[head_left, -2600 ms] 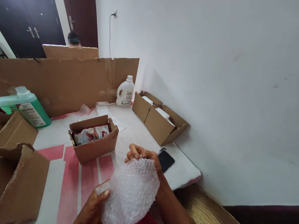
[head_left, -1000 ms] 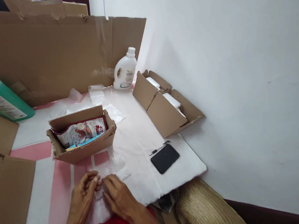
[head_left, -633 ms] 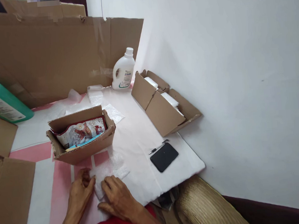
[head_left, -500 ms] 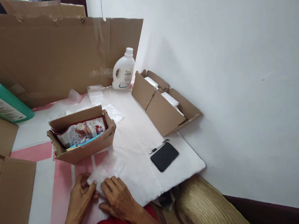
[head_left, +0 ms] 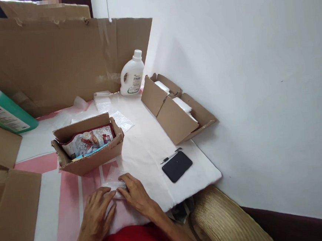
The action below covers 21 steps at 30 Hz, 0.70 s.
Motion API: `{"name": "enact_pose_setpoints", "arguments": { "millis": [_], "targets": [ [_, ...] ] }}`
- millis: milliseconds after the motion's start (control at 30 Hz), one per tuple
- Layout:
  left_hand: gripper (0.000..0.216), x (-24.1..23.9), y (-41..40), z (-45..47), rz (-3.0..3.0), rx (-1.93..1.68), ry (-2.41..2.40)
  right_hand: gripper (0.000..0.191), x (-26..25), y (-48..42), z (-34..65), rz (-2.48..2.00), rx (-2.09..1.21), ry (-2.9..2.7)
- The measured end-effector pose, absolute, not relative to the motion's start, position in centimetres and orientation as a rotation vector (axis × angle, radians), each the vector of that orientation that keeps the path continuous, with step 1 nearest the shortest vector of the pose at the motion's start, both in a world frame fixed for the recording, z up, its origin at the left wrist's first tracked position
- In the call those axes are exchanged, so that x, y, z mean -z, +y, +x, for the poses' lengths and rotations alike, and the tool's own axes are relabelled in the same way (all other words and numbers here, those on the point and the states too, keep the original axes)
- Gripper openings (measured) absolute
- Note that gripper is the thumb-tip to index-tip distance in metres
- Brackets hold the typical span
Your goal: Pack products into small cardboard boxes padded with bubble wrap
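Bubble wrap (head_left: 111, 175): small folded piece, flat on the table (head_left: 148, 143), just in front of the open box (head_left: 93, 161) and nearest the person.

Left hand (head_left: 97, 214): palm down, fingers spread, fingertips on the wrap's near edge. It grasps nothing.

Right hand (head_left: 136, 193): palm down, fingers extended, pressing the wrap's right side. It grasps nothing. The two hands' fingertips almost meet.

Open box: cardboard, holds a red-and-white packet (head_left: 88, 140) lying on its side.

Phone (head_left: 177, 166): black, flat, right of the hands, with a pen (head_left: 171, 156) just beside it.

Two boxes (head_left: 174, 119): cardboard, open, against the wall, with white contents.

White bottle (head_left: 131, 75): upright, far end of the table.

Green bottle (head_left: 3, 114): far left, tilted, partly cut off.

Cardboard sheet (head_left: 61, 54): stands along the far edge.

Flat cartons (head_left: 8, 206): left edge.
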<state>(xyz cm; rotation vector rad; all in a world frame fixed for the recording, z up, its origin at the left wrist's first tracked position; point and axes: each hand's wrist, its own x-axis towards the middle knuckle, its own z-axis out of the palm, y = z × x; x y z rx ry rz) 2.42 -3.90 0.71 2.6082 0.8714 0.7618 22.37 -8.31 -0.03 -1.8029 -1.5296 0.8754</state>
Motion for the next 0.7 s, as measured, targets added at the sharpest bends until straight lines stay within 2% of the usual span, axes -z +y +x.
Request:
{"name": "enact_pose_setpoints", "arguments": {
  "millis": [200, 333, 533, 700],
  "targets": [
    [0.036, 1.3, -2.0, 2.9, 2.817, -0.646, 0.713, 0.036, 0.2, -8.9, 22.1, -1.914, -0.562, -1.615],
    [0.035, 2.1, -1.0, 2.8, 2.759, -0.635, 0.642, 0.045, 0.2, -9.9, 22.2, -1.826, -0.511, -1.826],
    [0.028, 1.2, 0.5, 3.8, 2.468, -0.595, 0.702, 0.024, 1.0, -10.1, 23.2, -1.685, -0.599, -1.68],
    [0.03, 1.8, 1.7, 5.4, 2.438, -0.741, 0.901, 0.029, 1.0, -8.4, 23.8, -1.871, -0.675, -1.494]
  ]
}}
